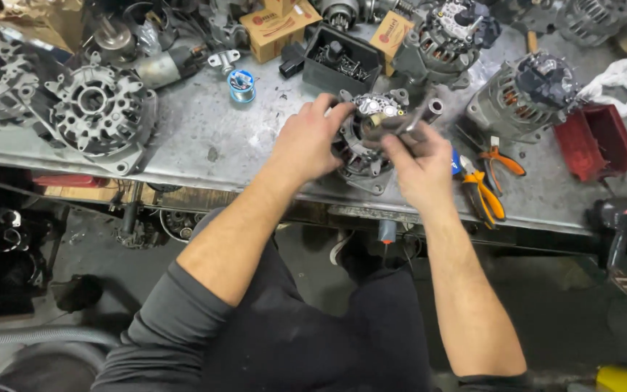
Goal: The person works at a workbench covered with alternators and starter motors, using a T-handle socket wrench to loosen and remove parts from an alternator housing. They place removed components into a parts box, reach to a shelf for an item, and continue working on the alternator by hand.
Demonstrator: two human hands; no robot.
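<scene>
An alternator housing (pixel 369 145) with a silver rectifier plate on top stands on the grey metal workbench (pixel 205 138) near its front edge. My left hand (pixel 306 141) grips the housing's left side, fingers curled over its top. My right hand (pixel 419 163) is closed around a small metal tool or part at the housing's right side; motion blur hides what it is.
Orange-handled pliers (pixel 484 192) lie just right of my right hand. Other alternators (pixel 524 94) and casings (pixel 99 109) crowd the bench, with a black parts tray (pixel 342 62), solder spool (pixel 241 85), cardboard boxes (pixel 277 25), red box (pixel 595 141) and a power tool (pixel 622 218) at the bench edge.
</scene>
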